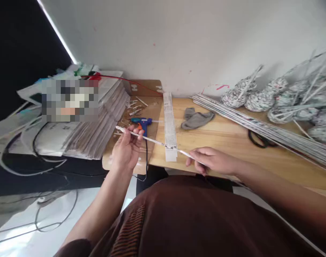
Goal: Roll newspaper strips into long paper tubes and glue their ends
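My left hand (pixel 126 148) pinches the slim rolled-paper tube (pixel 152 139) close to its far end, thumb against fingertips, while my right hand (pixel 209 159) grips the other end, so it slants across me just above the front edge of the wooden table (pixel 219 135). Holding both ends probably keeps so light a roll straight. It is whitish and narrow, with a dark printed patch midway (one piece or two joined there, I cannot tell). Beneath it lies a flat pile of printed paper strips (pixel 170 119), lined up within easy reach, I'd judge. The blue hot glue gun (pixel 144 123) rests on the smooth brown board (pixel 156 110), perhaps to spare the wood from drips. A crumpled, soft grey cloth (pixel 197 119) lies right of the strips; beyond it, stiff paper rods (pixel 248 126) lie bundled parallel before knobbly, woven-looking paper bulbs (pixel 237 94).
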A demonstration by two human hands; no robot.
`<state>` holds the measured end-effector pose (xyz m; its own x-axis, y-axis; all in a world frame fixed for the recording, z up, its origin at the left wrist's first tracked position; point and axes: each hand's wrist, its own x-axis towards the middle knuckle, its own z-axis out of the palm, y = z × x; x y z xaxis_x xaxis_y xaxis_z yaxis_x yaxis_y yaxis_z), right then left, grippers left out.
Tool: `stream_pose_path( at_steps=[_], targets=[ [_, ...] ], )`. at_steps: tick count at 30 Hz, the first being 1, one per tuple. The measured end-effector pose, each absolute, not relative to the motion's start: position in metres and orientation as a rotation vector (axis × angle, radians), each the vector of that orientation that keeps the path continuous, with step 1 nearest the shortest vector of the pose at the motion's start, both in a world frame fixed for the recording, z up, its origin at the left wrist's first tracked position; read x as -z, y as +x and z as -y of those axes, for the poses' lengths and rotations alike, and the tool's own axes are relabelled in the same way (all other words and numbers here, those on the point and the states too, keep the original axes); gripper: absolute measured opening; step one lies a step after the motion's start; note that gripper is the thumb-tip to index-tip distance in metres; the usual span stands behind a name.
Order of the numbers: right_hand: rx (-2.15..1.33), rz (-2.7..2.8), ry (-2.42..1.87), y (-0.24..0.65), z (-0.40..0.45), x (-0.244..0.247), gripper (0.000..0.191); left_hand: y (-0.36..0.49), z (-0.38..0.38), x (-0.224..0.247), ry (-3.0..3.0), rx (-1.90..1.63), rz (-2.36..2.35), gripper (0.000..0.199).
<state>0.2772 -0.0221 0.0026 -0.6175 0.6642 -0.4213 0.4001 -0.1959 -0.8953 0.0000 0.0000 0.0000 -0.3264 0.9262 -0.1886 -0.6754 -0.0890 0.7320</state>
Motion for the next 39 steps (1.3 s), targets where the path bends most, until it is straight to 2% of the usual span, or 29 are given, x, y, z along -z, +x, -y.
stream_pose_path(
  at_steps=[6,10,14,18,20,21,24,26,30,32,35,37,39],
  targets=[
    [-2.045,1.702,-1.136,0.253,0.013,0.0,0.049,0.003,0.004,0.002,0.377,-1.672,-0.935,0.023],
    [-1.991,1.749,-1.178,0.248,0.009,0.003,0.041,0.004,0.007,-0.001,0.392,-1.662,-0.946,0.024],
    [-1.812,1.9,-1.247,0.247,0.012,0.002,0.038,0.004,0.007,0.0,0.387,-1.661,-0.975,0.021],
    [-1.331,2.105,-1.301,0.243,0.017,-0.001,0.029,0.007,0.006,0.0,0.38,-1.648,-0.992,0.023],
    [-1.233,2.133,-1.294,0.242,0.018,-0.001,0.028,0.009,0.006,-0.001,0.382,-1.642,-0.986,0.023],
    [-1.332,2.098,-1.281,0.242,0.018,0.0,0.031,0.009,0.006,-0.002,0.384,-1.64,-0.979,0.024],
    [-1.934,1.824,-1.158,0.243,0.016,0.003,0.04,0.01,0.007,-0.003,0.394,-1.625,-0.957,0.025],
    [-2.1,1.715,-1.106,0.242,0.015,0.003,0.042,0.01,0.008,-0.002,0.402,-1.614,-0.948,0.026],
    [-1.68,1.887,-1.192,0.236,0.017,0.001,0.034,0.011,0.009,0.0,0.412,-1.59,-0.939,0.026],
    [-1.776,1.811,-1.144,0.233,0.018,0.0,0.036,0.011,0.01,0.0,0.416,-1.574,-0.938,0.025],
    [-2.152,1.541,-1.063,0.231,0.019,-0.001,0.039,0.012,0.01,-0.001,0.429,-1.568,-0.938,0.023],
    [-2.1,1.587,-1.106,0.23,0.018,-0.002,0.039,0.014,0.011,-0.001,0.434,-1.57,-0.941,0.022],
    [-1.822,1.784,-1.155,0.228,0.018,-0.003,0.036,0.015,0.012,0.0,0.426,-1.567,-0.944,0.021]
  ],
)
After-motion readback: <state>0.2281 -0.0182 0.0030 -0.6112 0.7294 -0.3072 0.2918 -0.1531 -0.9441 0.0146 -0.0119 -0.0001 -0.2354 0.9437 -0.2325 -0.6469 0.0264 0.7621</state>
